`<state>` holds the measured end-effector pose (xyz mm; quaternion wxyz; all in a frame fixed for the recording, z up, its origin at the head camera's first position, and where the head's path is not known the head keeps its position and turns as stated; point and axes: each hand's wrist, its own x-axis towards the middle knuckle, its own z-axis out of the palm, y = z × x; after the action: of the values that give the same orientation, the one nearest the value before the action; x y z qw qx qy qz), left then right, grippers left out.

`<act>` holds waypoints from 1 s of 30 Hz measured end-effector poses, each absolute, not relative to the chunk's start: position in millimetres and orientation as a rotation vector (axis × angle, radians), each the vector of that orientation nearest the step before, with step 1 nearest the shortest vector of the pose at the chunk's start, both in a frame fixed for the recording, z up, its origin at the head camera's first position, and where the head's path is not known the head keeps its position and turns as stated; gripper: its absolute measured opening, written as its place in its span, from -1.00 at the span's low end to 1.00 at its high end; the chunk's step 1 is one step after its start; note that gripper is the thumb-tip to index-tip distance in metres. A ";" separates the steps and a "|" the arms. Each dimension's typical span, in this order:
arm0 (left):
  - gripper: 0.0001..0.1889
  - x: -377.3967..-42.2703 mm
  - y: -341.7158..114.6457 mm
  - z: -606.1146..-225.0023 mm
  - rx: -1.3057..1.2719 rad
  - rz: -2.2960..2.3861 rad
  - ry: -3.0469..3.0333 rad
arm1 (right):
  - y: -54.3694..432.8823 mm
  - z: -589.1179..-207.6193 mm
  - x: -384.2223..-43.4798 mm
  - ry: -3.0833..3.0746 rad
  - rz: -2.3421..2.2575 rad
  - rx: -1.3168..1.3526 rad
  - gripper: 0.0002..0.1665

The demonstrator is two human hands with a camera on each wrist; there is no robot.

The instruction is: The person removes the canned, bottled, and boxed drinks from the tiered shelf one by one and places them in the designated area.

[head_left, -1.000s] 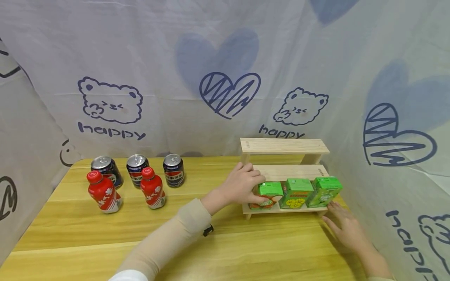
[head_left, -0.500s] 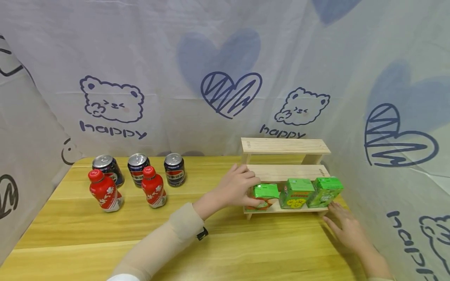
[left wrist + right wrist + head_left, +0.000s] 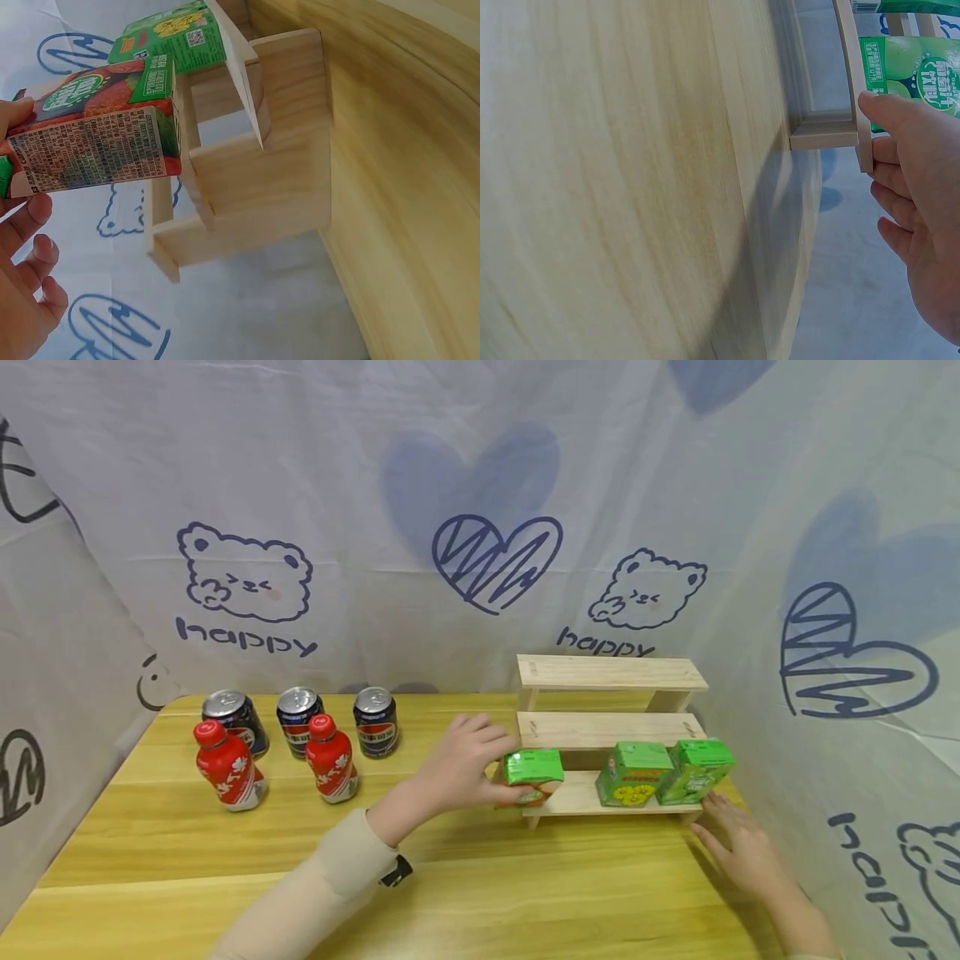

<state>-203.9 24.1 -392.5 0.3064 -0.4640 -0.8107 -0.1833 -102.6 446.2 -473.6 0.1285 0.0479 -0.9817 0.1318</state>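
Note:
My left hand [image 3: 457, 764] grips a green-topped juice box [image 3: 534, 767] between thumb and fingers at the left end of the wooden tiered shelf [image 3: 607, 727]. In the left wrist view, the juice box [image 3: 94, 142] shows a strawberry picture and lies apart from the lowest board. Two more green juice boxes stand on that board: one with a yellow flower picture [image 3: 634, 773], one at the right end [image 3: 696, 771]. At the board's right end is my right hand [image 3: 742, 843]. In the right wrist view, its thumb and fingers [image 3: 891, 112] pinch the board's end.
Two red bottles [image 3: 228, 770] stand on the left of the wooden table [image 3: 570, 885], with three dark cans [image 3: 377, 727] behind them. White printed cloth [image 3: 360, 527] hangs at the back and sides. The shelf's upper two boards bear nothing.
My left hand has moved left with the strawberry juice box, from beside the flower box to past the shelf's left end. The right hand stays at the board's right end.

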 end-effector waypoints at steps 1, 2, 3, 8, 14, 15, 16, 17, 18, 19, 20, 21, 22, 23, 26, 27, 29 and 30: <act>-0.55 -203.1 20.4 -392.5 -1.225 -0.497 -2.139 | 446.2 -473.5 -102.6 -2.855 0.383 0.139 -0.36; -0.55 -202.2 16.5 -392.6 -1.222 -0.508 -2.133 | 446.3 -473.4 -102.7 -2.853 0.381 0.140 -0.36; -0.55 -201.1 12.4 -392.2 -1.217 -0.517 -2.129 | 446.3 -473.3 -102.8 -2.854 0.381 0.139 -0.36; -0.54 -194.6 -9.2 -389.9 -1.183 -0.545 -2.125 | 447.5 -475.3 -103.0 -2.826 0.371 0.161 -0.38; -0.53 -187.5 -36.5 -387.3 -1.121 -0.540 -2.130 | 448.7 -477.8 -103.8 -2.786 0.361 0.187 -0.40; -0.53 -186.6 -40.9 -387.3 -1.112 -0.539 -2.131 | 448.6 -477.9 -103.8 -2.784 0.360 0.189 -0.40; -0.54 -185.7 -45.3 -387.3 -1.105 -0.540 -2.132 | 448.8 -478.1 -103.8 -2.783 0.360 0.189 -0.41; -0.54 -184.7 -49.4 -387.2 -1.097 -0.537 -2.131 | 449.0 -478.2 -103.7 -2.781 0.360 0.189 -0.41; -0.54 -183.8 -53.6 -387.2 -1.092 -0.535 -2.130 | 449.3 -478.5 -103.7 -2.781 0.358 0.189 -0.41; -0.55 -182.6 -57.7 -386.9 -1.085 -0.532 -2.129 | 449.4 -478.6 -103.7 -2.779 0.355 0.190 -0.41; -0.55 -181.1 -61.9 -386.5 -1.076 -0.527 -2.132 | 449.5 -478.6 -103.6 -2.780 0.353 0.189 -0.41; -0.55 -179.8 -66.0 -386.2 -1.067 -0.523 -2.134 | 449.6 -478.5 -103.6 -2.778 0.353 0.191 -0.41; -0.55 -178.7 -70.4 -386.2 -1.059 -0.520 -2.136 | 449.7 -478.4 -103.7 -2.779 0.353 0.191 -0.41; -0.54 -177.2 -74.8 -386.0 -1.047 -0.516 -2.142 | 449.6 -478.2 -103.7 -2.780 0.354 0.190 -0.41; -0.52 -173.5 -89.1 -386.9 -1.007 -0.507 -2.163 | 449.3 -477.8 -103.6 -2.780 0.352 0.191 -0.41; -0.52 -172.4 -94.0 -387.3 -0.993 -0.507 -2.169 | 449.4 -478.0 -103.5 -2.778 0.356 0.194 -0.41; -0.51 -169.9 -104.1 -388.2 -0.969 -0.508 -2.181 | 449.7 -478.4 -103.5 -2.776 0.355 0.195 -0.41; -0.51 -168.6 -109.1 -388.6 -0.958 -0.506 -2.190 | 449.9 -478.6 -103.5 -2.773 0.357 0.196 -0.42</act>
<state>-168.6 -109.1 -388.6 0.3420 -0.3684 -0.8423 -0.1947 -103.5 449.9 -478.6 0.1689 0.0689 -0.9752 0.1255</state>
